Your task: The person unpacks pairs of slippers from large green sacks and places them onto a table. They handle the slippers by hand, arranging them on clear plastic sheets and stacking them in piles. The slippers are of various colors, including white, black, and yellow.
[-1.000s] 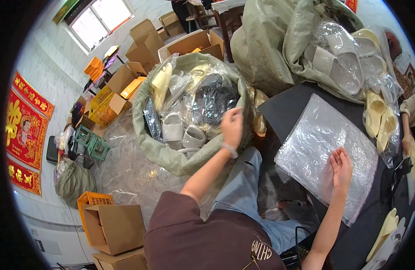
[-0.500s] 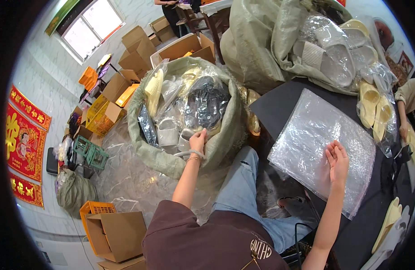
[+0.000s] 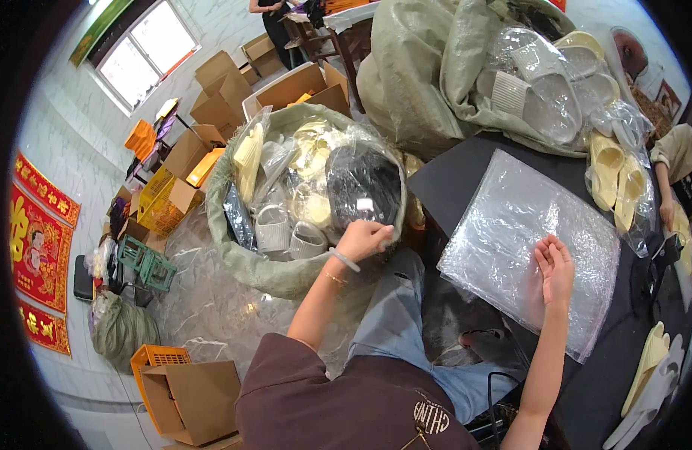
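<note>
My left hand (image 3: 365, 240) is closed at the near rim of a woven sack (image 3: 286, 279), its fingertips pinching the edge of a clear plastic bag with something black inside (image 3: 367, 184). Pale grey slides (image 3: 272, 229) and cream slippers (image 3: 247, 161), several of them bagged, fill the sack around it. On the right, my right hand (image 3: 555, 270) rests palm up, fingers loosely curled and apart, over a stack of clear plastic bags (image 3: 530, 232). Nothing shows in it.
A dark table (image 3: 466, 161) carries the bags, with loose cream and grey slippers (image 3: 650, 367) near its right side. A second large sack (image 3: 417, 82) of bagged slippers stands behind. Cardboard boxes (image 3: 196, 397) are on the left. Another person's hand (image 3: 667, 214) is at far right.
My left hand has moved right along the sack's rim. The black bagged item has shifted right and turned, uncovering cream slippers beside it. My right hand stays over the plastic bags.
</note>
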The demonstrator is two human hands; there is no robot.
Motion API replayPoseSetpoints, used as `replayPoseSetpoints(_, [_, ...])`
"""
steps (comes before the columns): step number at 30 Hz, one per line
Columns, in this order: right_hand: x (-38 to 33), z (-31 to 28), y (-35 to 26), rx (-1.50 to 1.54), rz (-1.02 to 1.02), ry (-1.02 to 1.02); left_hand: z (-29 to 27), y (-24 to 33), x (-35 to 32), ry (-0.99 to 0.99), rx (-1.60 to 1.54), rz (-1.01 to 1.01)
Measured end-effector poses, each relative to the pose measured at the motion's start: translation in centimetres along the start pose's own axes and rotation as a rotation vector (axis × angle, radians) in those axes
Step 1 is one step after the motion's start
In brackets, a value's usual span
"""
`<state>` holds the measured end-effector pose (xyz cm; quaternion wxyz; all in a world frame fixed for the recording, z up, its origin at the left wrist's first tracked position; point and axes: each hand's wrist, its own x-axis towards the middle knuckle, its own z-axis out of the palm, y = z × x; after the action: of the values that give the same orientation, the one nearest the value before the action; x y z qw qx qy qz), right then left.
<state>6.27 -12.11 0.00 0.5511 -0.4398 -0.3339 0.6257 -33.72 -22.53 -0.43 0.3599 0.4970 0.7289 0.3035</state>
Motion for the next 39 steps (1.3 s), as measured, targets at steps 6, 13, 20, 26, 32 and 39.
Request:
replayPoseSetpoints(6, [-0.2, 0.5, -0.1, -0.019, 0.006, -0.015, -5.1, -10.0, 6.8, 1.063, 0.246, 0.337])
replayPoseSetpoints(13, [0.0, 0.7, 0.2, -0.017, 0.004, -0.034, -13.3, -16.0, 12.1, 0.271, 0.267, -0.327])
replayPoseSetpoints(20, [-0.1, 0.7, 0.0, -0.012, 0.004, -0.035, -11.6, -11.6, 11.9, 0.144, -0.352, -0.295])
replayPoseSetpoints(26, [-0.3, 0.7, -0.1, -0.011, 0.019, -0.02, -15.7, -3.9, 9.4, 0.16, -0.887, -0.26])
replayPoseSetpoints(32, [-1.2, 1.8, -1.2, -0.127, 0.013, -0.091, -19.4, 8.6, 2.2, -0.173, -1.187, 0.047])
replayPoseSetpoints(39, [-4.5, 3.6, -6.3, -0.163, 0.121, -0.54, -12.4, 19.3, -2.8, -0.095, -1.477, 0.502])
